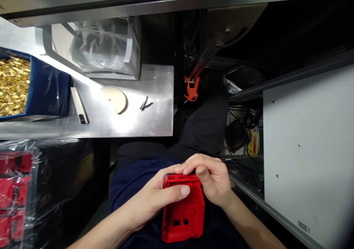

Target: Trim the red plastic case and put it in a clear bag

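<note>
A red plastic housing point(184, 214), hollow side up, lies over my lap near the bottom centre. My left hand point(163, 192) grips its upper left part, with the thumb across the inside and the fingers behind it. At the housing's top right corner is my right hand point(211, 179). Its fingers are bent over the top edge and its thumb is raised beside that corner. Whether a small part lies under the right fingertips cannot be made out.
On the metal table point(162, 123) are a round wooden piece point(117, 98), small dark metal parts point(145, 104), a cream-handled tool point(79, 103), a grey bin point(135, 50) and a blue bin point(49, 90) of brass pieces. Bagged red parts point(13, 193) sit left; an orange air gun point(192, 90) hangs ahead; a white panel point(309, 142) stands right.
</note>
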`<state>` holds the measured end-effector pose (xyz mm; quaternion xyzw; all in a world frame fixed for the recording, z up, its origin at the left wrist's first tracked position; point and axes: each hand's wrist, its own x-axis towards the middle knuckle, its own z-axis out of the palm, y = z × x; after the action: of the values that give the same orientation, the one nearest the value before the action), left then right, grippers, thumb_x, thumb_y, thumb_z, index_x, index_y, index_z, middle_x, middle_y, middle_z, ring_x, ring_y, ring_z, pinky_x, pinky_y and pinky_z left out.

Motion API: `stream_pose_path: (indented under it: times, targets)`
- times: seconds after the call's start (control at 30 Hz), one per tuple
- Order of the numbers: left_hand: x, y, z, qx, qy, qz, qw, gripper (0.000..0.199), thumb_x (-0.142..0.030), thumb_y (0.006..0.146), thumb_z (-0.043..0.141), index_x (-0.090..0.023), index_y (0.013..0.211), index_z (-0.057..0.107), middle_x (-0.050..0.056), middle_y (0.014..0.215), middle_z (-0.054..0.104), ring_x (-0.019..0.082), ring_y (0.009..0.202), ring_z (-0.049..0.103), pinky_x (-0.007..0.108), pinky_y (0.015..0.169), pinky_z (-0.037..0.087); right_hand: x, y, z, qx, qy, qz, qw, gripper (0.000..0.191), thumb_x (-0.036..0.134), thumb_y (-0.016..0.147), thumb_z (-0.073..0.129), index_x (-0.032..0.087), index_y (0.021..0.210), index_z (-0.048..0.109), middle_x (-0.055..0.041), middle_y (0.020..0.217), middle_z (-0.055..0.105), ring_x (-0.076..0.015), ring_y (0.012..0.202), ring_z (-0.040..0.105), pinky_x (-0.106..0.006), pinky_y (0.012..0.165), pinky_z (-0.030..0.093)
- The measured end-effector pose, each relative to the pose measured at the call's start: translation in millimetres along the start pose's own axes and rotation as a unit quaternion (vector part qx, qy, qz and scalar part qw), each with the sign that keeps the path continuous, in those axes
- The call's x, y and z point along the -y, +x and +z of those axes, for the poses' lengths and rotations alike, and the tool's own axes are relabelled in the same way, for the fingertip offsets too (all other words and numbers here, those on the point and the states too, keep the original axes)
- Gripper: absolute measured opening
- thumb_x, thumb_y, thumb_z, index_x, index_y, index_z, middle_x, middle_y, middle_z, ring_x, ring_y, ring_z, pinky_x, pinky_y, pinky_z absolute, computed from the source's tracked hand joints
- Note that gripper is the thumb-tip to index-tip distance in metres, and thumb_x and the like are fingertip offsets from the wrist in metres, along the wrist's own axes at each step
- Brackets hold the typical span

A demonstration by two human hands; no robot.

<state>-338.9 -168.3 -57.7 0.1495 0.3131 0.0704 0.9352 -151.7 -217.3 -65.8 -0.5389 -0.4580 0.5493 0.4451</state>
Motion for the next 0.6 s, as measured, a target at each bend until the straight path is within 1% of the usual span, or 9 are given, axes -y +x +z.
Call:
stream_pose_path:
  times: [0.07,0.13,0.17,0.23,0.27,0.33,0.43,0.53,0.6]
  targets:
    - [0.3,-1.0,-0.6,-0.001,0.011,-0.020,1.000,0.037,-0.040,0.086,0.081,-0.016,0.107,0.063,0.003,0.093,0.067,0.014,0.082,0.060,0.025,0.077,0.046,-4.8,-2.4,-2.7,-0.074,0.016,-0.004,0.997,0.038,0.042,0.106,0.051,0.021,0.083,0.072,-0.0043,0.077,0.075,-0.0187,0.074,0.069,-0.034,0.070,0.053]
    - [0.6,-2.2,-0.5,-0.003,0.013,-0.036,0.999,0.038,-0.039,0.085,0.080,-0.016,0.111,0.063,0.007,0.102,0.071,0.018,0.088,0.065,0.029,0.080,0.048,-10.2,-3.3,-6.1,-0.189,0.037,0.011,0.981,0.041,0.038,0.107,0.050,0.020,0.073,0.064,0.0017,0.061,0.059,-0.0123,0.058,0.056,-0.028,0.059,0.044]
    - [0.7,-2.7,-0.2,-0.004,0.011,-0.039,0.999,0.040,-0.039,0.085,0.079,-0.016,0.113,0.062,0.010,0.106,0.072,0.020,0.091,0.066,0.030,0.082,0.048,-12.3,-3.3,-8.3,-0.236,0.042,0.023,0.971,0.042,0.037,0.107,0.051,0.020,0.069,0.060,0.0037,0.058,0.051,-0.0102,0.053,0.047,-0.027,0.055,0.038]
    - [1.0,-3.1,0.7,-0.006,0.003,-0.038,0.999,0.042,-0.041,0.085,0.079,-0.016,0.114,0.061,0.013,0.111,0.073,0.022,0.094,0.067,0.032,0.084,0.049,-14.4,-3.1,-13.1,-0.280,0.037,0.045,0.958,0.044,0.037,0.106,0.052,0.019,0.066,0.055,0.0052,0.058,0.042,-0.0087,0.051,0.037,-0.027,0.051,0.031]
    - [1.1,-3.1,1.1,-0.006,0.000,-0.037,0.999,0.043,-0.042,0.086,0.079,-0.016,0.114,0.060,0.013,0.111,0.073,0.023,0.095,0.067,0.033,0.085,0.049,-14.0,-3.1,-15.3,-0.274,0.023,0.055,0.960,0.043,0.038,0.106,0.052,0.019,0.067,0.056,0.0049,0.058,0.043,-0.0088,0.051,0.037,-0.027,0.051,0.030]
    - [0.9,-2.7,1.7,-0.002,-0.001,-0.035,0.999,0.045,-0.044,0.086,0.079,-0.016,0.115,0.060,0.012,0.111,0.072,0.022,0.096,0.067,0.033,0.086,0.049,-10.9,-2.9,-18.2,-0.228,-0.019,0.069,0.971,0.036,0.037,0.105,0.055,0.020,0.074,0.064,0.0038,0.061,0.049,-0.0095,0.054,0.043,-0.026,0.052,0.033]
    - [0.3,-2.0,1.6,0.002,0.009,-0.028,1.000,0.044,-0.046,0.088,0.078,-0.016,0.115,0.061,0.009,0.107,0.071,0.020,0.093,0.065,0.033,0.086,0.049,-2.2,-1.2,-18.3,-0.131,-0.053,0.070,0.987,0.013,0.031,0.101,0.062,0.024,0.097,0.072,0.0007,0.080,0.064,-0.0115,0.067,0.057,-0.025,0.061,0.045]
    - [0.4,-1.7,0.7,0.003,0.015,-0.022,1.000,0.043,-0.046,0.088,0.078,-0.016,0.115,0.062,0.008,0.103,0.071,0.018,0.089,0.064,0.031,0.084,0.049,6.2,2.6,-17.5,-0.062,-0.055,0.055,0.995,0.015,0.025,0.102,0.060,0.027,0.107,0.073,-0.0032,0.105,0.070,-0.0149,0.087,0.066,-0.029,0.077,0.054]
    - [1.3,-1.9,0.2,-0.002,0.006,-0.024,1.000,0.043,-0.045,0.087,0.079,-0.017,0.115,0.062,0.008,0.104,0.071,0.018,0.089,0.065,0.031,0.084,0.049,9.4,3.7,-19.3,-0.021,-0.060,0.052,0.997,0.018,0.023,0.103,0.057,0.027,0.109,0.074,-0.0041,0.110,0.073,-0.0172,0.097,0.069,-0.031,0.085,0.056]
